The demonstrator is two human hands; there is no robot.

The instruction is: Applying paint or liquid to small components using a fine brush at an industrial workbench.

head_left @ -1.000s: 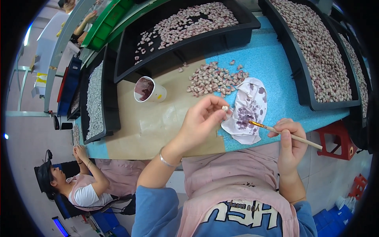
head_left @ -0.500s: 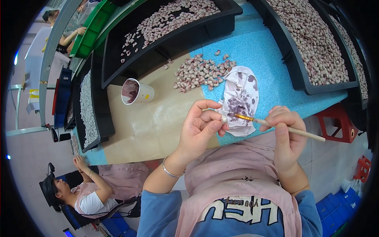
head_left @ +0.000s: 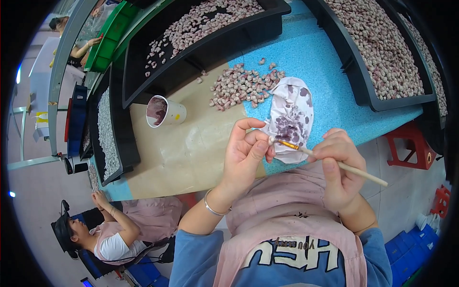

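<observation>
Left hand [head_left: 246,155] fingers pinch a small bead [head_left: 271,140]; right hand [head_left: 340,165] grips the brush [head_left: 330,160], its long axis pointing tip-first at those fingertips.

A white cloth [head_left: 291,115] is spotted with purple, the table [head_left: 330,71] is coloured speckled blue, the trays [head_left: 205,52] black, and the stool [head_left: 406,146] red.

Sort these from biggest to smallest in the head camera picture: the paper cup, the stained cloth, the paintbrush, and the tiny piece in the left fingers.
1. Stained cloth, the widest patch.
2. Paintbrush: about as long as the cloth but far thinner, and closer to the camera, so unsure.
3. Paper cup.
4. Tiny piece, pinched by the left hand.
</observation>
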